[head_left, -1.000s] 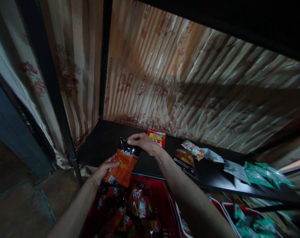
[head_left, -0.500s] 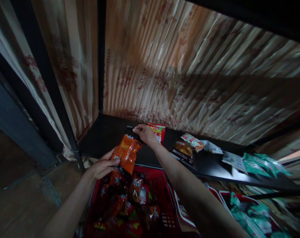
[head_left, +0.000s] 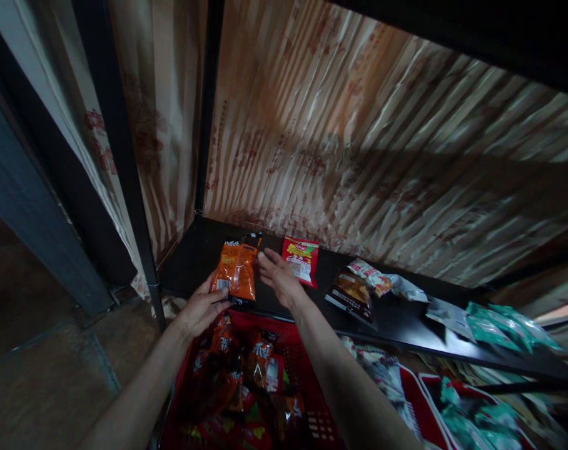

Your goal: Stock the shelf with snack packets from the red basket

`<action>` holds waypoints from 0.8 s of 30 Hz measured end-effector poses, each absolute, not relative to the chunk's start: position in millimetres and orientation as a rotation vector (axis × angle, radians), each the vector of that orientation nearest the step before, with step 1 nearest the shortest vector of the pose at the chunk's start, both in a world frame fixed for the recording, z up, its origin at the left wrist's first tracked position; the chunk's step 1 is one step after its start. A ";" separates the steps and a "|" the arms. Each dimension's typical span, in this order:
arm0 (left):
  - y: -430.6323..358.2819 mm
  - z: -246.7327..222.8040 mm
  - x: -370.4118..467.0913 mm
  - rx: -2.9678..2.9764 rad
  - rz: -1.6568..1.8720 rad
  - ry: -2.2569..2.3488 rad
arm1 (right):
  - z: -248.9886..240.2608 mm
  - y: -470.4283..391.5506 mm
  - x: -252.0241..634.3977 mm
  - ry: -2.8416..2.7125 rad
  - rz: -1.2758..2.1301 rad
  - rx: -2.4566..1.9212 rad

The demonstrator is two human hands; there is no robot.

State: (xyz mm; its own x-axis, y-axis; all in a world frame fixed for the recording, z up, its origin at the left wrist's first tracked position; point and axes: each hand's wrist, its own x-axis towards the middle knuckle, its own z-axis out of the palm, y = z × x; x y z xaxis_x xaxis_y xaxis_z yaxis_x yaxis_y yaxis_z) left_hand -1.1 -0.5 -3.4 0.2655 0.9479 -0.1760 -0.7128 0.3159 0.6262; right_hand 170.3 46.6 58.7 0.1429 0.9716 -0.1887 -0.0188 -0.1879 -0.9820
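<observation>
An orange snack bag (head_left: 237, 270) with a dark top edge lies at the left end of the black shelf (head_left: 274, 299). My left hand (head_left: 205, 306) grips its lower left corner, thumb on top and fingers beneath. Just right of the bag is my right hand (head_left: 279, 275), fingers apart and holding nothing. Behind that hand a red snack bag (head_left: 301, 259) rests on the shelf near the back. Below, a red basket (head_left: 314, 381) contains several orange and red snack bags (head_left: 259, 359).
Farther right on the shelf lie a dark brown snack bag (head_left: 352, 294), white bags (head_left: 371, 275) and green bags (head_left: 495, 325). More baskets (head_left: 418, 400) stand beneath. A black post (head_left: 134, 181) rises at left, and crinkled paper sheeting (head_left: 349, 144) covers the back.
The orange bag has come down from above the basket onto the shelf. My right hand has let go of its top edge and opened. The view has shifted slightly left.
</observation>
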 end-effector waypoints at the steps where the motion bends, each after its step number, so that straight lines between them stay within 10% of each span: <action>1: -0.5 -3.5 0.8 0.471 1.194 0.585 | 53.2 37.5 167.2 -1.052 1.267 -1.380; 24: 3.6 -3.1 23.1 0.255 1.325 0.732 | -11.4 1.8 153.2 -1.486 0.635 -1.341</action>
